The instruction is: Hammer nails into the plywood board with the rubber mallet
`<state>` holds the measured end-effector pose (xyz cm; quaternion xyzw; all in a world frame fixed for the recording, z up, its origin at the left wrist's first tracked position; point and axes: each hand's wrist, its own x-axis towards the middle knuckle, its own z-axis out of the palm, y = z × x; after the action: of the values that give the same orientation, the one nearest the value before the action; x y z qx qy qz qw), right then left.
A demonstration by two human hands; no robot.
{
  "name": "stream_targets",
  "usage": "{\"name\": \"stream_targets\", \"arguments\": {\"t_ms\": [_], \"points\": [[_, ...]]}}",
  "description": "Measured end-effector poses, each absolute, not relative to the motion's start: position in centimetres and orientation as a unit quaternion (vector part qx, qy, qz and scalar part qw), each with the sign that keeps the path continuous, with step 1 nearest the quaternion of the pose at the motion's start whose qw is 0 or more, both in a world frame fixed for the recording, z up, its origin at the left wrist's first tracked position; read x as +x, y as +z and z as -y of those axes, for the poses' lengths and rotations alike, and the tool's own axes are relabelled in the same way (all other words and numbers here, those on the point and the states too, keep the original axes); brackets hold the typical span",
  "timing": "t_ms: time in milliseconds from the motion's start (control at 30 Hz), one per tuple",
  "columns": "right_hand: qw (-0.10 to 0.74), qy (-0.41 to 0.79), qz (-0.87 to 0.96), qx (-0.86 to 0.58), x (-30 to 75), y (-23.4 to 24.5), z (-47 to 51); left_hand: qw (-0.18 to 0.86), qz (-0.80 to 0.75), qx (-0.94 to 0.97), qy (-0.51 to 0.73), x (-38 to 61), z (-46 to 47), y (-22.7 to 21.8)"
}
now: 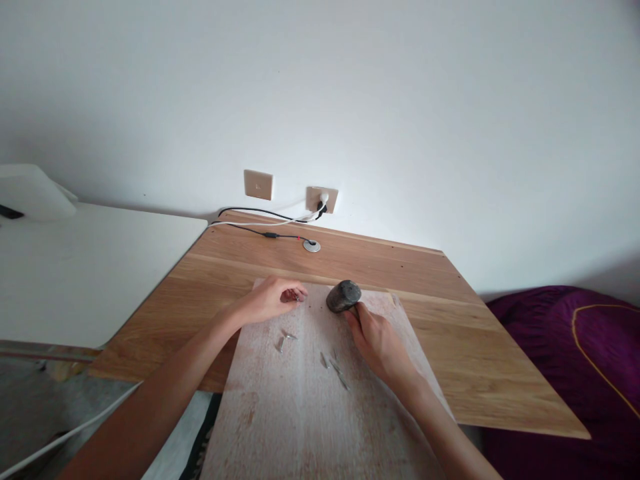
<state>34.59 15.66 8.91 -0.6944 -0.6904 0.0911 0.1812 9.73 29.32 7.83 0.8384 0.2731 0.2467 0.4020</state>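
A pale worn board [300, 407] lies on a wooden desk [450, 333]. My left hand [273, 300] is over the board's far end, its fingers pinched on a small metal piece, likely a nail, held against the board. My right hand [377, 340] is closed round the handle of a hammer whose dark rounded head [344, 295] rests on the board just right of my left fingers. Several loose nails [285, 341] and more nails [334, 367] lie on the board between my hands.
A white table [85, 267] adjoins the desk on the left. Black and white cables [270, 223] run from a wall socket [322, 198] to a round grommet [311, 245]. A purple cushion [570, 360] sits at the right.
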Motion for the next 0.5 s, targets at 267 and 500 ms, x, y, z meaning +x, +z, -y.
{"name": "stream_targets", "arguments": {"t_ms": [267, 500], "points": [[0.170, 0.095, 0.689, -0.698, 34.75, 8.74, -15.76, 0.403, -0.274, 0.837, 0.251, 9.83, -29.25, 7.90], [0.166, 0.091, 0.688, -0.700, 34.67, 8.80, -15.71, 0.391, -0.271, 0.846, 0.241, 9.73, -29.14, 8.01]]}}
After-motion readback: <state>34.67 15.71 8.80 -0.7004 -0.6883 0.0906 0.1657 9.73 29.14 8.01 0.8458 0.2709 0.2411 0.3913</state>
